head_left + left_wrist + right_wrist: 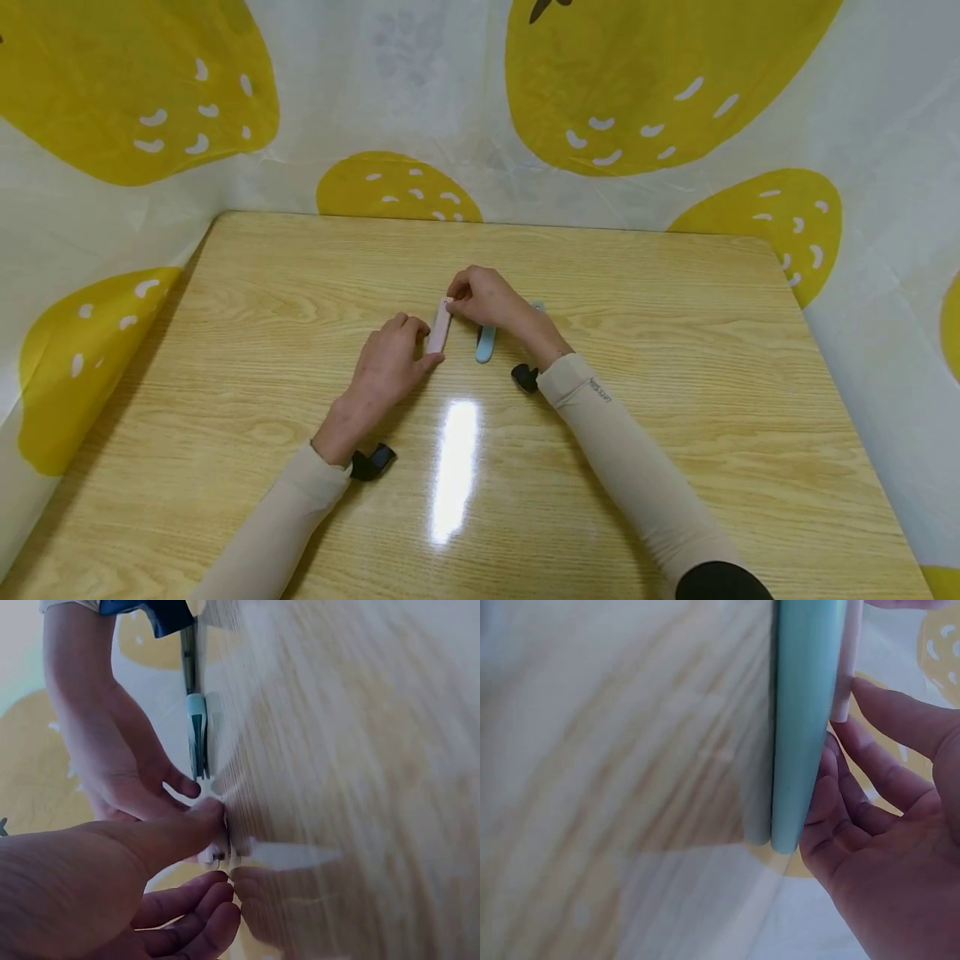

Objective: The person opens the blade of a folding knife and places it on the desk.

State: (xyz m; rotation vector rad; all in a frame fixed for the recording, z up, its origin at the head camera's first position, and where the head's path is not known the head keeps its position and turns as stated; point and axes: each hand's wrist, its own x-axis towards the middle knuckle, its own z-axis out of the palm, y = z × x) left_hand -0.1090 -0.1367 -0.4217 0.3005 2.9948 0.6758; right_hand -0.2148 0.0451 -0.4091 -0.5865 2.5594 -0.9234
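Observation:
A slim pale pink bar (439,327) stands between both hands, close over the table. At its near end, the left hand (386,362) has its thumb and fingers around the bar. The right hand (487,296) pinches the far end between thumb and index finger. The right wrist view shows the tip of the pink bar (845,697) at those fingers. Beneath the right hand lies a long light-blue tool (486,343) with a dark slot along its side, partly covered by the wrist. It looms large as a teal handle (802,742) in the right wrist view.
The wooden table (637,483) carries a bright light reflection in front of the hands. A white curtain with yellow fruit prints (660,83) encloses the back and sides. Black wrist cameras (372,462) stick out from both wrists.

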